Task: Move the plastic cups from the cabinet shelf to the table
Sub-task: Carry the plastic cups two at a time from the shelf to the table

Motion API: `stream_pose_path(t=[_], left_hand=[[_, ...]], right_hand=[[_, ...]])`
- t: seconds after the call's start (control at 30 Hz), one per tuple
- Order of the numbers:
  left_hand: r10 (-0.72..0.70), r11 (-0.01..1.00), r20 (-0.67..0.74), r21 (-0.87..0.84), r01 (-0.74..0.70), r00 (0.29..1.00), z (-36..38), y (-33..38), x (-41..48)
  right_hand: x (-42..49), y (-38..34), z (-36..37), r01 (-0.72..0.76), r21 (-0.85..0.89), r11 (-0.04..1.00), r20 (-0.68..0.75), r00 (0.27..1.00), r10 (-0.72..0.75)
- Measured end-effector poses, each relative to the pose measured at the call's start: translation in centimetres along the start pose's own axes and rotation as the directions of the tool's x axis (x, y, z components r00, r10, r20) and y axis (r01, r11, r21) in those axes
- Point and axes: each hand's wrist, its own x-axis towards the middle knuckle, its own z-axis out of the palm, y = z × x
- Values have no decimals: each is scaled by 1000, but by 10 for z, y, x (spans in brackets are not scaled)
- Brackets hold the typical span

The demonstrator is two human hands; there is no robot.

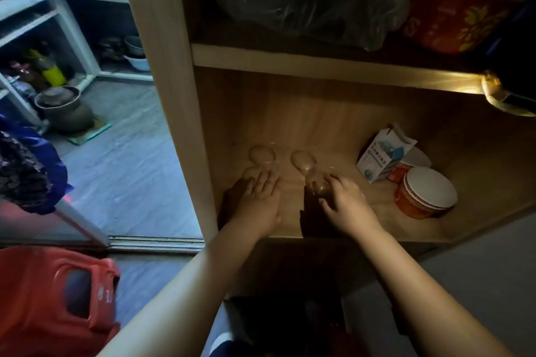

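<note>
Reaching into shelf [290,130]: right hand [345,206] seemingly gripping a cup [311,174], left hand [258,200] flat, open on another; none moved yet.

1. I see a dim wooden cabinet [162,72], its shelf edge [319,65] lit at right.
2. Grey floor [130,159] at left.
3. White shelving [61,17] beyond it holds pots.

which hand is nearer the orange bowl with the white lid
Right. The right hand is on a clear cup just left of the orange bowl; the left hand lies further left, by the cabinet side wall.
</note>
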Motion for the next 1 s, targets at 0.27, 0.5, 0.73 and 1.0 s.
stream_pose_path(t=[0.27,0.5,0.73,1.0], left_hand=[[-25,998,11,63,24,1000,7,-6,23],[7,1000,-106,6,-7,994,10,-4,30],[28,998,-188,63,-17,982,11,-6,33],[18,999,-148,32,-14,989,13,-7,33]], right_hand=[[14,6,14,31,-36,999,-50,998,-33],[23,13,21,66,-80,995,-44,997,-70],[27,17,24,104,-135,985,-35,993,-109],[24,24,25,184,-84,979,-62,980,-190]])
